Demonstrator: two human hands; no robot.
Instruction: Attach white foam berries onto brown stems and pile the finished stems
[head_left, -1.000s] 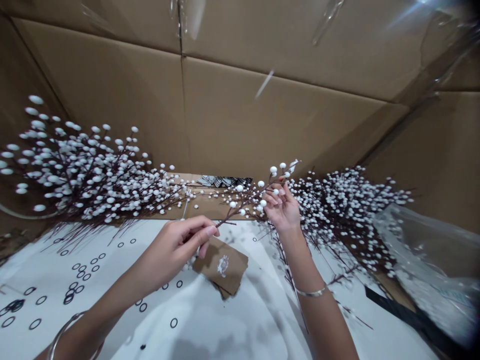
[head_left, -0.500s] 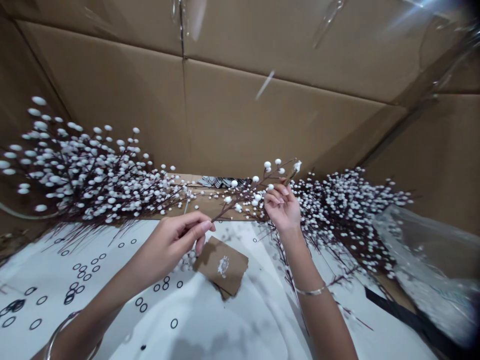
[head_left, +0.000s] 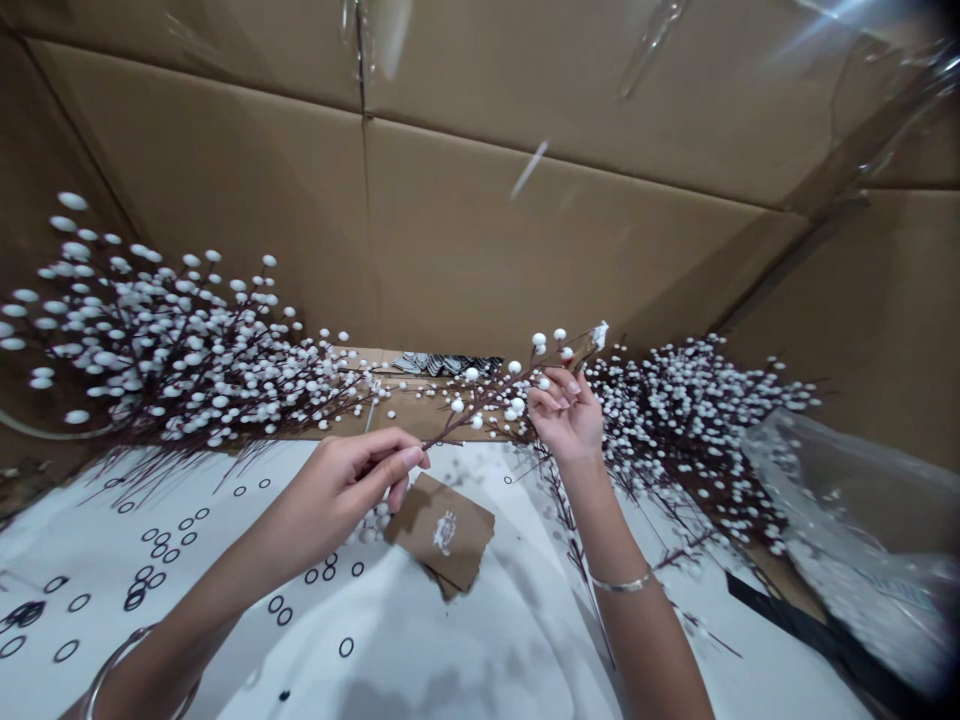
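My left hand (head_left: 375, 470) pinches the lower stem of a berry branch (head_left: 480, 398), a brown twig with white balls that slants up to the right. My right hand (head_left: 566, 415) is closed at the branch's upper end and grips a small brown strip (head_left: 587, 350) with a white blob on its tip. Whether its fingers also touch the twig I cannot tell. Below the hands, brown cardboard pieces (head_left: 465, 545) lie stacked on the white table, the top one bearing a white smear. Some white balls (head_left: 371, 522) show beside them, partly behind my left hand.
A big bunch of white-berry branches (head_left: 172, 350) lies at the left, another (head_left: 675, 420) at the right. Several black rings (head_left: 161, 545) are scattered over the white tabletop (head_left: 300, 680). A clear plastic bag (head_left: 862, 500) is at the right. Cardboard walls (head_left: 525, 230) rise behind.
The brown strip in my right hand has tilted to the right and shows more of its flat side. The branch tip has shifted slightly right. My left hand stays nearly still.
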